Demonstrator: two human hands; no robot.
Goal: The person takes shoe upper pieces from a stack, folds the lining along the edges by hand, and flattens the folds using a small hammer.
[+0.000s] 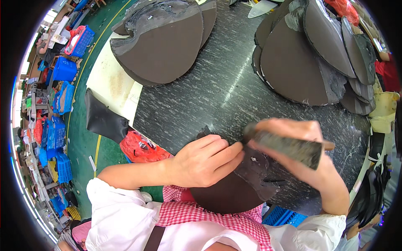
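A dark brown rounded sheet [226,194] with a blackish, uneven far part lies before me at the near table edge. My left hand [207,161] is closed over its far left side, fingers pinched on its dark edge; the fingertips are partly hidden. A dark scrap of it [204,132] sticks out past the knuckles. My right hand [289,129], blurred by motion, grips a hammer [293,148] with a worn grey head, wide and flat at one end. The head's dark narrow end is close to my left fingertips, above the sheet. The short wooden handle end shows at the right.
Stacks of similar brown rounded sheets lie at the far left [163,50] and far right [293,67] of the dark speckled table [209,96]. A black flap [104,115] and a red plastic bag [142,147] hang at the left edge. Blue baskets [65,98] stand beyond the green floor.
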